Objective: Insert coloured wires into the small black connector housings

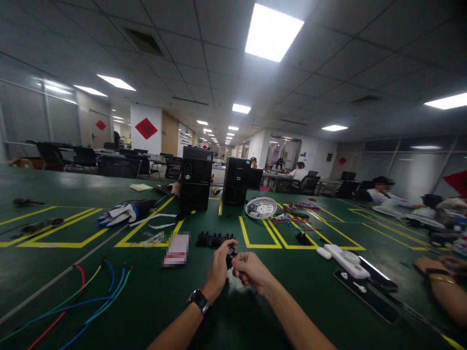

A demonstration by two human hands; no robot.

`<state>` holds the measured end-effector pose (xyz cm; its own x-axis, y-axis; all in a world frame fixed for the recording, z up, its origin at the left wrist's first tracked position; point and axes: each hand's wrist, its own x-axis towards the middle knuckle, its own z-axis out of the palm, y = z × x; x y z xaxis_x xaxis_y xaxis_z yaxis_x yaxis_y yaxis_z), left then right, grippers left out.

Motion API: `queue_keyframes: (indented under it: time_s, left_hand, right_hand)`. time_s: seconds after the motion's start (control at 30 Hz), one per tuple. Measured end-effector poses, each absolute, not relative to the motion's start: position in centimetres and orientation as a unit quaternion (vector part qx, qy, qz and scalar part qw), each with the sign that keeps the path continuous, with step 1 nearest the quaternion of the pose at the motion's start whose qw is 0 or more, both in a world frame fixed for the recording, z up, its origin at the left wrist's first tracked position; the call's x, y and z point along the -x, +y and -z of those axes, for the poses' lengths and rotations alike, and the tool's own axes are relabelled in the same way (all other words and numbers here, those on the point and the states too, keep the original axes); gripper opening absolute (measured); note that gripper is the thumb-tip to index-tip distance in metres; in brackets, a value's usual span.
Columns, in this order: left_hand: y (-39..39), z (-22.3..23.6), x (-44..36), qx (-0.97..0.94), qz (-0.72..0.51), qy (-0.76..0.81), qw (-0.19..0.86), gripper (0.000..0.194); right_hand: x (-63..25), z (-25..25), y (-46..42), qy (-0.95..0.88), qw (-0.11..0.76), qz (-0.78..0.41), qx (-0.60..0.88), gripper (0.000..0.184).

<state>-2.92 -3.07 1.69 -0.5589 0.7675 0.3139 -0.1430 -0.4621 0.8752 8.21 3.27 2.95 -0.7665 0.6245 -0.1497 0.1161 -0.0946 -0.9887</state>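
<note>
My left hand [218, 268], with a watch [199, 301] on its wrist, is closed around a small black plastic part [230, 255]. From the other side, the fingers of my right hand [251, 271] pinch at the same part; whether they grip it or something tiny on it cannot be made out. A row of similar black parts [209, 238] lies on the green table just beyond my left hand. To the left of them is a blurred pink-and-white packet [176, 250].
Colored wires [78, 301] spread at the left. Two black computer towers [197, 180] and a white round basket [261, 208] stand farther back. White gloves [122, 214] lie left. A white device [348, 261] and phone [365, 294] are right, near another person's arm [443, 287].
</note>
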Motion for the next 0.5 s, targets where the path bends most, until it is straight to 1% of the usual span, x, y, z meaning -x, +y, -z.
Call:
queue_keyframes:
  time_s: [0.1,0.17,0.23,0.3,0.37,0.43,0.5]
  left_hand:
    - [-2.9,-1.6,2.5,-0.376,-0.765,0.434,0.292,0.022]
    - [-2.6,-1.2,2.5,-0.381,-0.763,0.444,0.273,0.022]
    - [-2.0,-0.6,2.9,-0.376,-0.765,0.455,0.258,0.024]
    - [-1.5,0.1,3.5,-0.350,-0.776,0.462,0.250,0.026]
    - [-1.1,0.7,4.2,-0.307,-0.791,0.468,0.247,0.027]
    - [-0.8,0.9,4.7,-0.274,-0.799,0.475,0.245,0.026]
    - [-0.7,0.8,4.9,-0.268,-0.803,0.470,0.251,0.023]
  right_hand:
    - [-8.3,-2.6,3.4,-0.640,0.189,-0.683,0.297,0.045]
    - [-8.2,-2.4,3.5,-0.641,0.227,-0.661,0.315,0.045]
    - [-8.1,-2.2,3.5,-0.670,0.269,-0.611,0.324,0.039]
    - [-8.1,-2.1,3.2,-0.728,0.297,-0.525,0.325,0.028]
    - [-8.3,-2.3,2.7,-0.801,0.309,-0.408,0.310,0.019]
    - [-8.7,-2.9,2.3,-0.859,0.304,-0.301,0.281,0.023]
    - [-9.0,-3.7,2.0,-0.890,0.298,-0.228,0.258,0.028]
